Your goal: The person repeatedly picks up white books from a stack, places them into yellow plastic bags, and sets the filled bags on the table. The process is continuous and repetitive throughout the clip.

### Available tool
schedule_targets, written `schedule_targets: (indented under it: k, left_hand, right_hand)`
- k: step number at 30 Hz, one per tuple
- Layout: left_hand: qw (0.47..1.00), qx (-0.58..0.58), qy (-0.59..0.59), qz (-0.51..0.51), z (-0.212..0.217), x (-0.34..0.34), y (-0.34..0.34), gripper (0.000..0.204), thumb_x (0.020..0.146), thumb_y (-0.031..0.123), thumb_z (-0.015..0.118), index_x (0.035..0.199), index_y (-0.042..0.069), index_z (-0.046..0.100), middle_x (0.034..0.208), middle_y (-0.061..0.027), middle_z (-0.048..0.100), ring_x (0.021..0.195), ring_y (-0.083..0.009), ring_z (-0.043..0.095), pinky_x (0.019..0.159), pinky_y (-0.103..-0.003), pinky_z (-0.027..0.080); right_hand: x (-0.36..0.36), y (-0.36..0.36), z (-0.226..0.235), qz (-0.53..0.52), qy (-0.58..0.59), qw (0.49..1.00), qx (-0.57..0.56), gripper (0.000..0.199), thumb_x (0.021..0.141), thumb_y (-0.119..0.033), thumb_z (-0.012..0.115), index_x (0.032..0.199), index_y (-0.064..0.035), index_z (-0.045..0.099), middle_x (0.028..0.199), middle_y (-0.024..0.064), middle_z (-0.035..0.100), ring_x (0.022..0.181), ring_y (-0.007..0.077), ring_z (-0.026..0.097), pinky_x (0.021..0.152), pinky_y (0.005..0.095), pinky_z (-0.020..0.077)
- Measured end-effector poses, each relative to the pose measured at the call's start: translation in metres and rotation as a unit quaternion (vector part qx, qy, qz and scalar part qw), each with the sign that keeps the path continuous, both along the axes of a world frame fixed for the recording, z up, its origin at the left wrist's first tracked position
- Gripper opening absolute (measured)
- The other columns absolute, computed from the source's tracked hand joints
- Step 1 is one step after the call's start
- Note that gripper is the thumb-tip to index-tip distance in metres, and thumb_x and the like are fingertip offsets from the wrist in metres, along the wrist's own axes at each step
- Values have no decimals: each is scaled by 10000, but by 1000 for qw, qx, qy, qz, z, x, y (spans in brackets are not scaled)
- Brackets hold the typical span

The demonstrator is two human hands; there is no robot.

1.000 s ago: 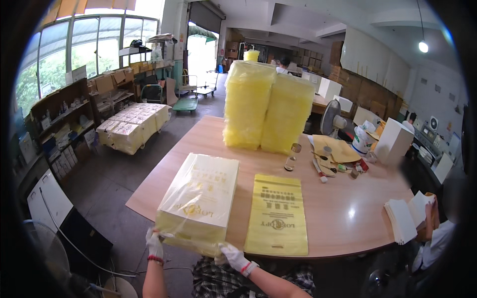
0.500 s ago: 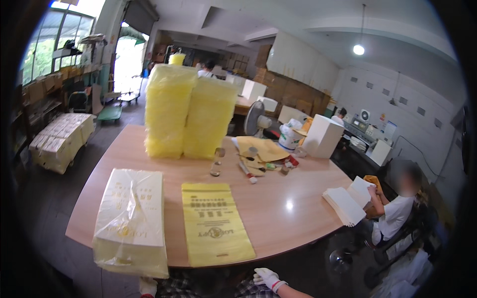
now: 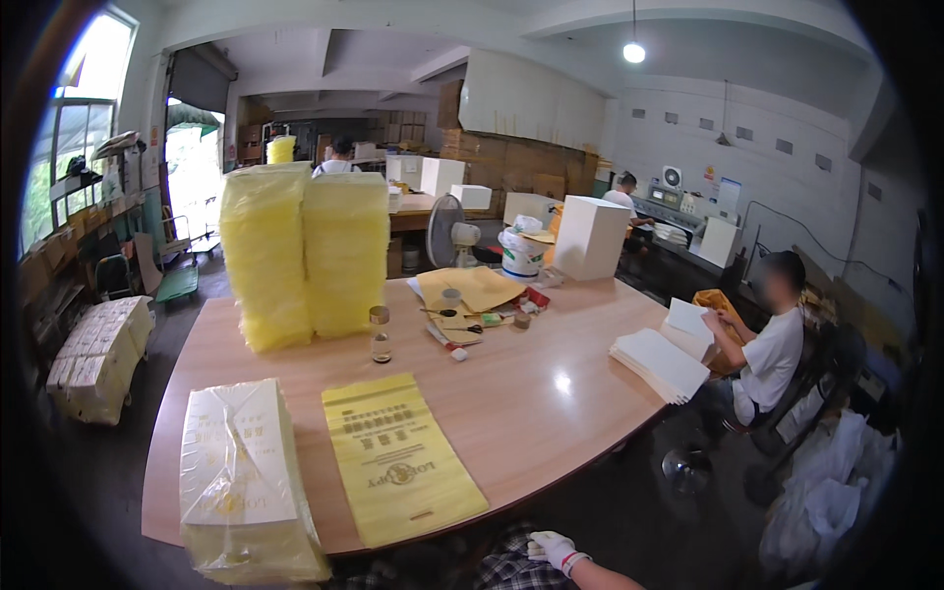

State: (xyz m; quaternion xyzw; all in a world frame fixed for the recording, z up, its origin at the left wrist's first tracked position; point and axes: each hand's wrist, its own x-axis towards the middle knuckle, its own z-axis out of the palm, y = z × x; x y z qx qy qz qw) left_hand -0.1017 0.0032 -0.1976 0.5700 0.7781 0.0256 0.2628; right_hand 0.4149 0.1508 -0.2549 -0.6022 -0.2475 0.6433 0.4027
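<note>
The flat yellow bag (image 3: 401, 457) lay at the lower centre, overhanging the counter (image 3: 551, 413) edge; a knock could slide it off. The gloved right hand (image 3: 553, 549) hung below, fingers' state unclear; left hand unseen.

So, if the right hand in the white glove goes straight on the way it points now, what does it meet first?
The right hand sits below the table edge and points up and left. Most likely it would first meet that edge, then the flat yellow bag. Depth is unclear here, so this is a guess.
</note>
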Motion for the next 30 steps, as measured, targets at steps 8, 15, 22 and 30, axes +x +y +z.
schedule_targets:
  k: [8, 15, 22, 30]
  left_hand:
    - [997, -49, 1, 58, 37, 39, -4, 379, 853, 308, 389, 1091, 39, 510, 1032, -256, 579, 947, -422, 558, 817, -491, 436]
    - [998, 41, 22, 46, 13, 60, 0, 380, 830, 237, 468, 1142, 20, 485, 1104, -249, 539, 958, -418, 535, 809, -475, 440]
    - [979, 126, 148, -62, -18, 79, 3, 304, 778, 316, 555, 984, 94, 534, 1055, -142, 534, 953, -332, 527, 795, -495, 412]
    - [967, 190, 55, -159, 42, 142, 24, 326, 765, 345, 590, 971, 92, 565, 1031, -142, 572, 939, -386, 535, 791, -473, 445]
  right_hand:
    - [58, -13, 17, -122, 2, 992, -31, 252, 864, -189, 567, 1073, -61, 510, 814, 115, 601, 654, 244, 612, 621, 425, 549]
    - [180, -62, -6, -295, -72, 952, -39, 58, 872, -141, 502, 922, -112, 503, 661, 87, 551, 475, 219, 551, 431, 399, 514]
    - [238, -105, -73, -279, 7, 953, -120, 135, 874, -150, 422, 753, -169, 479, 580, 49, 431, 423, 238, 445, 390, 399, 406]
    - [263, -86, -30, -79, 71, 992, -71, 245, 819, -192, 468, 578, -182, 426, 514, 25, 429, 377, 196, 421, 327, 337, 349]
